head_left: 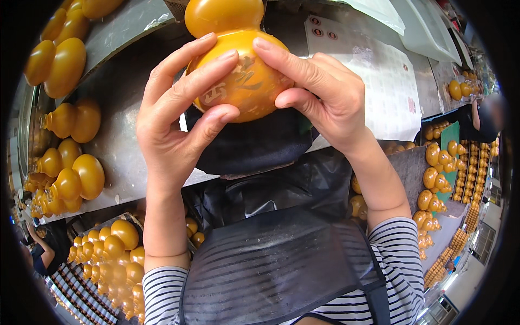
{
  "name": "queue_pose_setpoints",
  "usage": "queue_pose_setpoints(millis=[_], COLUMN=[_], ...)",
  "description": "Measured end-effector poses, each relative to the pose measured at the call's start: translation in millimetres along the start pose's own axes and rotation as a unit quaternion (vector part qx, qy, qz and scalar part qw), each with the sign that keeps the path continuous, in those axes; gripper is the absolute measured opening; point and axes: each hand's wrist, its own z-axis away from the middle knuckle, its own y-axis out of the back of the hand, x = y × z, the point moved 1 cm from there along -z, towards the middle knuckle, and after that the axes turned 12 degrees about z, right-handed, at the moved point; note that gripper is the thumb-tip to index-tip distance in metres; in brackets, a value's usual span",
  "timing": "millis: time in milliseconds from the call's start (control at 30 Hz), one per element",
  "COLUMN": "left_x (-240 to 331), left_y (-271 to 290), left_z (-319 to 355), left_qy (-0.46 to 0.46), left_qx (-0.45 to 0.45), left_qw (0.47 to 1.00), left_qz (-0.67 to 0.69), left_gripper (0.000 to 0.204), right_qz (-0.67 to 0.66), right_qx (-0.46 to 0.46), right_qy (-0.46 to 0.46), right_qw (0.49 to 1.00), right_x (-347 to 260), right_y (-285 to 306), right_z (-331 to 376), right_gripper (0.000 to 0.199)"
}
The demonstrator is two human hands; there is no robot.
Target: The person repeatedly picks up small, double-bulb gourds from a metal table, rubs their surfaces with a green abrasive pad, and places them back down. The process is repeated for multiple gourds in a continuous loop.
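A glossy amber-yellow gourd-shaped bottle (244, 47) is held up at the top centre, its narrower lobe toward the upper edge. Pale brownish decal marks (249, 78) lie on its rounder lobe, with an uneven, wet-looking surface around them. My left hand (172, 103) grips the bottle from the left, its fingertips on the front and thumb low beside the marks. From the right, my right hand (331, 89) presses its index fingertip near the waist and its thumb by the lower right side. Both hands are closed on the bottle; their other fingers are partly hidden.
Several amber gourd bottles (73, 122) stand along the left of the metal bench (125, 130). Printed decal sheets (387, 81) lie at right, near a white plastic tray (428, 30). More bottles (116, 246) fill areas at lower left and far right. Other people show at both edges.
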Motion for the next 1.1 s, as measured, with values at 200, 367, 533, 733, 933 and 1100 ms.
queue_pose_setpoints(millis=[200,367,533,733,933,1100], left_x=[2,8,3,0,0,-1], left_y=[-4,-7,-4,-12,-13,-12], left_z=[-1,-1,-1,1,3,2], left_qy=[0.004,0.023,0.012,0.039,0.045,0.045], left_qx=[0.05,0.009,0.011,0.065,0.066,0.062], left_qw=[0.998,1.0,1.0,0.995,0.991,0.991], left_qz=[0.039,-0.003,0.014,0.067,0.11,0.106], left_gripper=[0.045,0.055,0.057,0.063,0.062,0.053], right_qz=[-0.037,-0.012,-0.198,-0.526,-0.219,-0.204], right_qx=[0.007,-0.008,0.001,0.122,0.171,0.181], right_qy=[-0.022,-0.01,-0.14,-0.516,-0.282,-0.288], right_qw=[0.999,1.0,0.97,0.665,0.918,0.918], right_x=[-6,-4,-1,53,-46,-50], right_y=[4,2,2,19,10,-3], right_z=[-5,-4,4,32,21,28], right_gripper=[0.051,0.055,0.058,0.039,0.036,0.031])
